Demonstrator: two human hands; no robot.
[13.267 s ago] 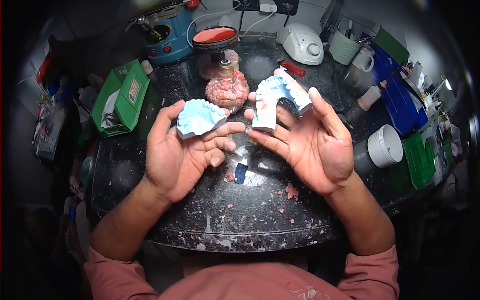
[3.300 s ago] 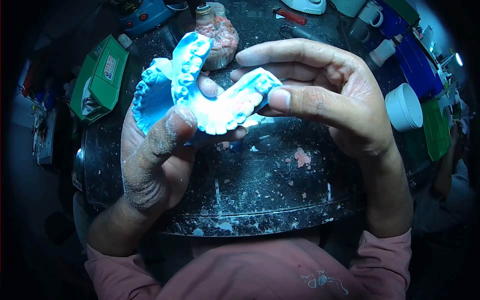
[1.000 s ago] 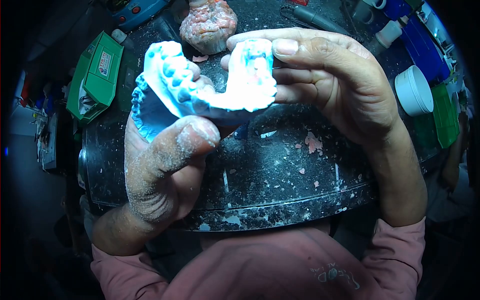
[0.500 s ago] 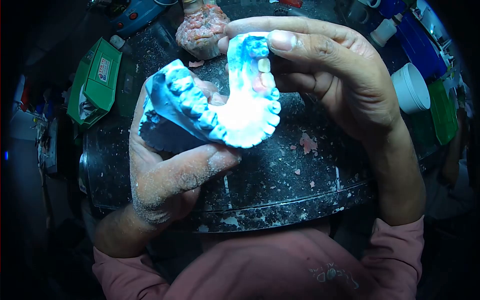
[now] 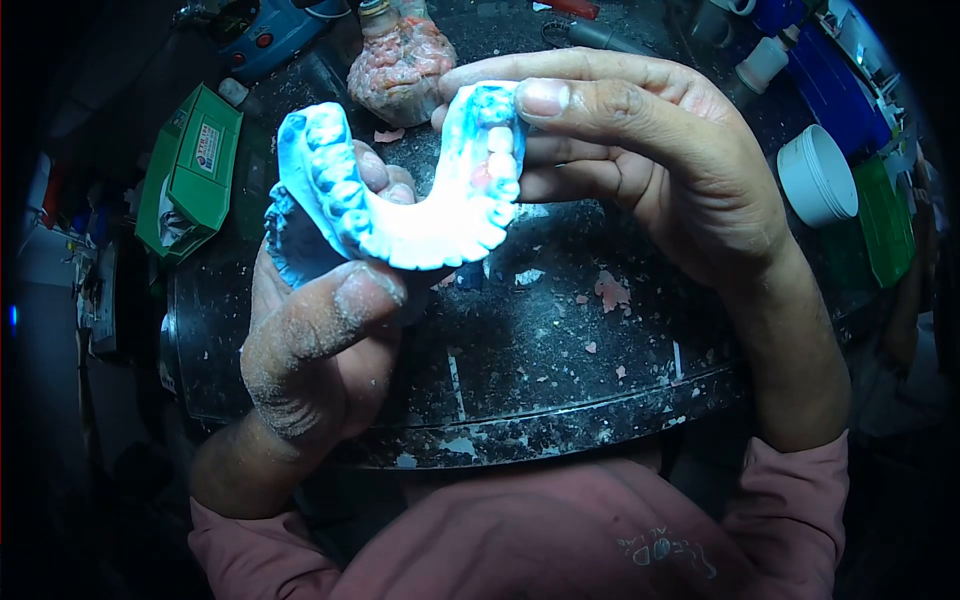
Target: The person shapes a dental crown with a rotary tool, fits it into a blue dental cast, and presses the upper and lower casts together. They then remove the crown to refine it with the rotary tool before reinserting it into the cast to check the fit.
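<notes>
A pale blue-white dental cast [image 5: 335,185], shaped like a horseshoe with a row of teeth, is held up above the bench. Strong light washes out its front curve. On its right arm sit a few ivory false teeth [image 5: 499,150] with a bit of pink at their base. My left hand [image 5: 320,340], dusty with white powder, grips the cast from below, thumb at the front left and fingers behind. My right hand [image 5: 640,130] pinches the back right end, thumb on top and other fingers behind it. A second rough plaster part [image 5: 288,235] shows under the left side.
The dark bench [image 5: 520,370] bears pink and white scraps. A lumpy pink-coated object [image 5: 400,65] stands behind the cast. A green box [image 5: 195,165] lies left, a white tub [image 5: 818,177] right, and a blue device [image 5: 275,35] at the back left.
The cast has tilted and turned, so its left arm now faces up more evenly and its front curve sits higher and further left. Both hands keep their hold.
</notes>
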